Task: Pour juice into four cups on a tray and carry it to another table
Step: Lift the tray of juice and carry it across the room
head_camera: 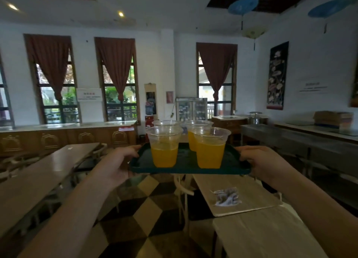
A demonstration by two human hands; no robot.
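I hold a dark green tray [186, 169] level in the air in front of me, above the floor between tables. My left hand [120, 161] grips its left edge and my right hand [265, 162] grips its right edge. On the tray stand several clear plastic cups. The near left cup [164, 147] and near right cup [210, 148] are about half full of orange juice. A far right cup [191, 135] also holds juice. The far left cup [166, 123] is mostly hidden behind the near one, so its contents do not show.
A long table [38, 178] runs along my left with chairs beside it. Light wooden tables [249, 224] stand at my lower right, one with a crumpled wrapper [227, 197] on it. Steel counters [302, 139] line the right wall. Checkered floor [147, 215] lies below the tray.
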